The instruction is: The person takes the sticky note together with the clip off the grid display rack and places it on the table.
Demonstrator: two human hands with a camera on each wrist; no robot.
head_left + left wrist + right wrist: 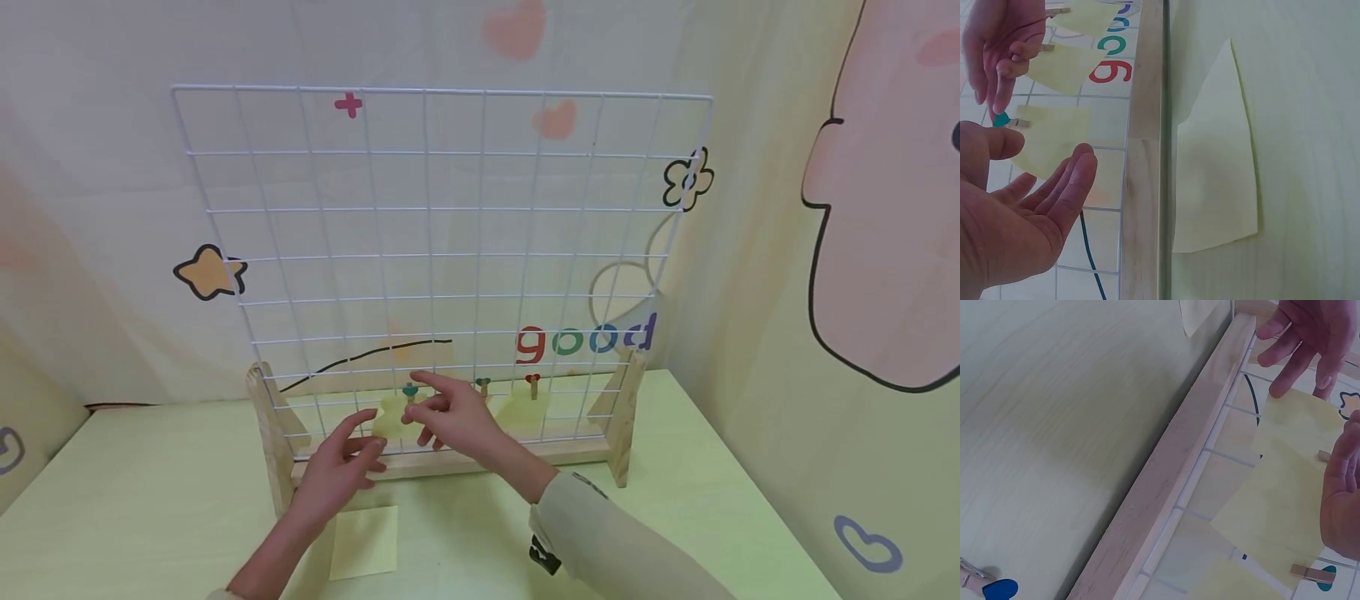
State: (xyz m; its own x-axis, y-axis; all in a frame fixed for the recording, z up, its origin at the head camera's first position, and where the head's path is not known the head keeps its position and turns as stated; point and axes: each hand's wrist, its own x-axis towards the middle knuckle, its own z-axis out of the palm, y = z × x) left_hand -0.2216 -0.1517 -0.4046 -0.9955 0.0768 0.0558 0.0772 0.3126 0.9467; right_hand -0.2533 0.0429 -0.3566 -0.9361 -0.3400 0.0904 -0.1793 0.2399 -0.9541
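Observation:
A yellow sticky note (390,418) hangs on the white wire grid (455,210) under a clothespin (1019,124) with a teal heart (1000,119). My right hand (459,417) is at this clothespin, thumb and index finger spread apart, with one fingertip right at the heart. Below and to the left, my left hand (341,473) has its fingers spread and loosely bent beside the note's lower edge, holding nothing. Farther right on the grid, more yellow notes (1063,67) hang from clothespins, one with a green heart (483,382) and one with a red heart (533,379).
Wooden feet (627,417) and a wooden base bar (525,457) support the grid. A loose yellow note (364,543) lies on the table in front of it. In the right wrist view, a clothespin with a blue heart (1000,589) lies on the table. A patterned cloth (750,275) stands behind.

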